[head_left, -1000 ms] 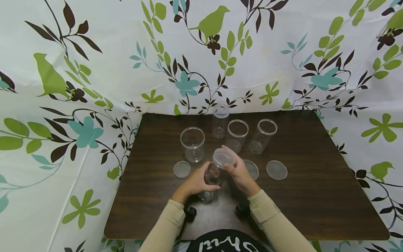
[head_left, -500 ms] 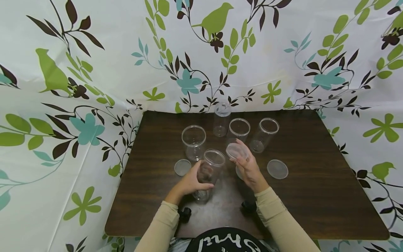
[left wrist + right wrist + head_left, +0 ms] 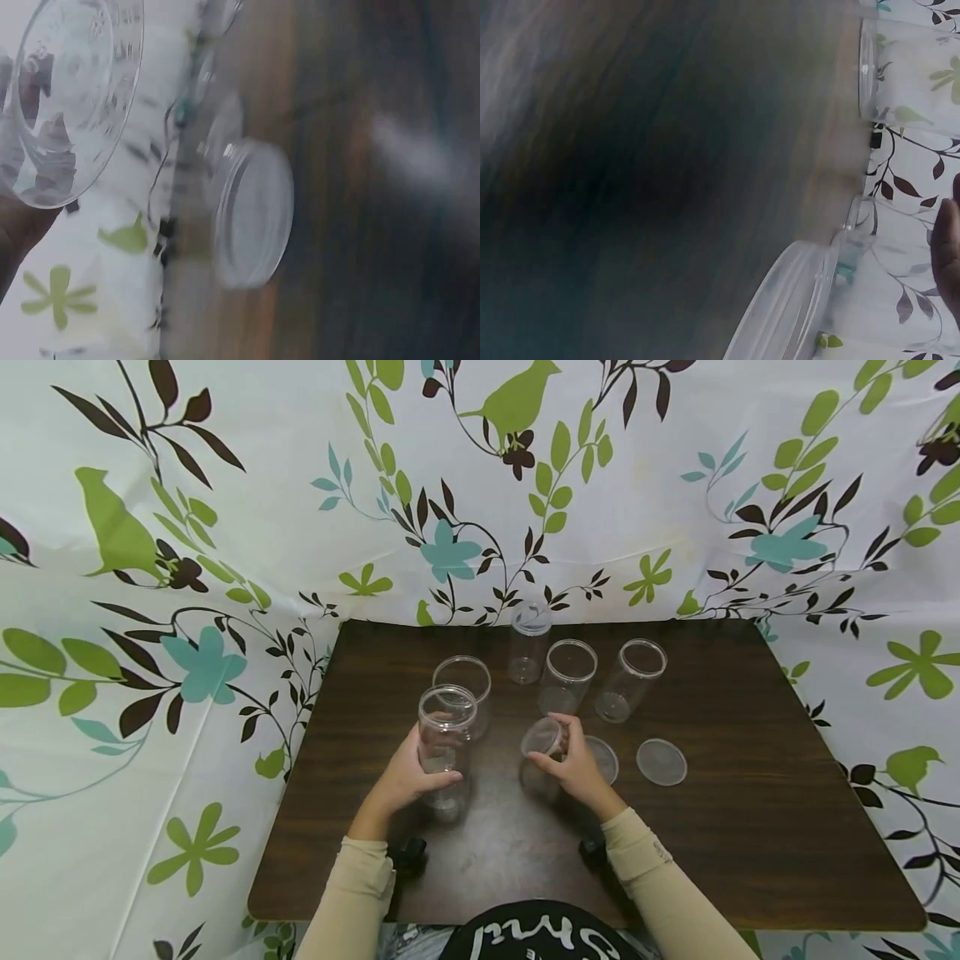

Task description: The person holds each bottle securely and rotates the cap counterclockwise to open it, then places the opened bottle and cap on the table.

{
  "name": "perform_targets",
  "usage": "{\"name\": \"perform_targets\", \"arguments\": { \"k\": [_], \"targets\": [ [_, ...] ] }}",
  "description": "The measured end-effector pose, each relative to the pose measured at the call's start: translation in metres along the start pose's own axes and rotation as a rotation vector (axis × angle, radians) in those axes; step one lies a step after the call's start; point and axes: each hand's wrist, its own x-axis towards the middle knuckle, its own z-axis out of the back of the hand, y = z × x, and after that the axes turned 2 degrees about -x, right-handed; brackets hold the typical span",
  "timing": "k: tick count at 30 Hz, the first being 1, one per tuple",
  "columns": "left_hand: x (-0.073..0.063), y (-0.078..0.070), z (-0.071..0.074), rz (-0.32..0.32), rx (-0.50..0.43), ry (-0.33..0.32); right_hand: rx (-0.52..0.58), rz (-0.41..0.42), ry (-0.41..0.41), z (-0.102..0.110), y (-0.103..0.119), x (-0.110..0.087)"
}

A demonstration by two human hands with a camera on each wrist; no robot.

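Observation:
My left hand (image 3: 408, 777) grips a tall clear jar (image 3: 446, 752) around its side, its mouth uncovered and facing up. The jar stands slightly tilted in front of another clear jar (image 3: 480, 681), overlapping it in the head view. In the left wrist view, the base of the held jar (image 3: 82, 142) fills the upper left corner. My right hand (image 3: 577, 768) pinches a round clear lid (image 3: 542, 739) by its edge, over the middle of the table. Just behind that hand lies a flat lid (image 3: 604, 762), partly covered by it.
Two uncovered jars (image 3: 567, 677) (image 3: 632, 681) stand farther back, and a lidded jar (image 3: 529, 647) is behind them. Another flat lid (image 3: 662, 762) rests to the right on the dark wooden table (image 3: 750, 827). A patterned cloth (image 3: 285, 510) hangs behind and beside the table.
The lid has come off the jar in my right hand and moved apart from it, now lower over the table. My left hand has carried the uncovered jar to the left.

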Motion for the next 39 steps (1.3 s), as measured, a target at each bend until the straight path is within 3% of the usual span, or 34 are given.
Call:
{"name": "perform_targets", "arguments": {
  "k": [3, 8, 13, 16, 21, 26, 30, 36, 39],
  "targets": [
    [-0.001, -0.001, 0.016, -0.031, -0.032, -0.048, -0.137, 0.059, 0.053, -0.003, 0.001, 0.001],
    [-0.001, 0.001, 0.039, -0.109, -0.067, -0.17, -0.329, 0.055, 0.153, -0.008, 0.0, 0.002],
    [0.002, 0.009, 0.055, -0.198, -0.094, -0.242, -0.406, 0.054, 0.195, -0.012, -0.002, 0.001],
    [0.003, 0.016, 0.064, -0.168, -0.016, -0.312, -0.435, 0.044, 0.201, -0.015, -0.004, 0.001],
    [0.005, 0.022, 0.073, -0.056, 0.118, -0.397, -0.48, -0.008, 0.179, -0.02, -0.006, 0.002],
    [0.007, 0.016, 0.074, 0.027, 0.105, -0.389, -0.49, -0.016, 0.175, -0.028, -0.007, 0.004],
    [0.007, 0.022, 0.077, 0.089, 0.152, -0.36, -0.519, -0.041, 0.207, -0.034, -0.008, 0.005],
    [0.008, 0.031, 0.08, 0.095, 0.114, -0.347, -0.596, -0.062, 0.202, -0.037, -0.011, 0.007],
    [0.009, 0.029, 0.079, 0.095, 0.155, -0.337, -0.65, -0.08, 0.197, -0.037, -0.013, 0.007]
  ]
}}
